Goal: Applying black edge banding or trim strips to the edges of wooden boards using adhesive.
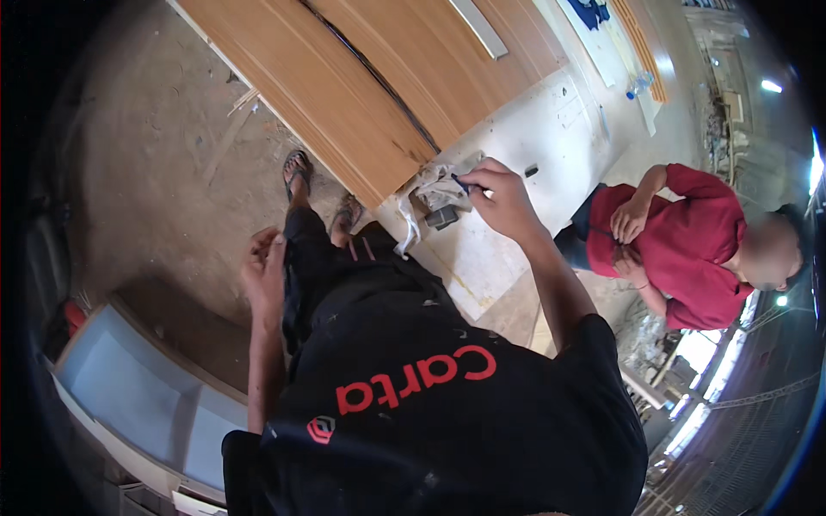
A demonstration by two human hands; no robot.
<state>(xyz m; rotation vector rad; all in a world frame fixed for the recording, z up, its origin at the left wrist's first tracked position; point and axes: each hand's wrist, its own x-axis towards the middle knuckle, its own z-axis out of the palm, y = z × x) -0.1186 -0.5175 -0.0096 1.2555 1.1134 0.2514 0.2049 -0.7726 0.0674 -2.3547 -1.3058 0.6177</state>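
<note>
My right hand (503, 199) is raised over the corner of a white worktop, its thumb and fingers pinched on a small dark blue piece (460, 182) whose kind I cannot make out. Just beside it lie a crumpled whitish cloth or sheet (411, 225) and a dark grey block (443, 217). My left hand (262, 256) hangs low by my left leg, away from the worktop. Its fingers are loosely bent and somewhat apart, and nothing shows in them.
Wood-grain panels (344, 103) cover much of the white worktop (482, 271); a pale strip (482, 30) rests on them. A plastic bottle (639, 84) lies farther right. Across the corner stands a person in red (688, 232). A blue-lined open box (129, 370) is at lower left.
</note>
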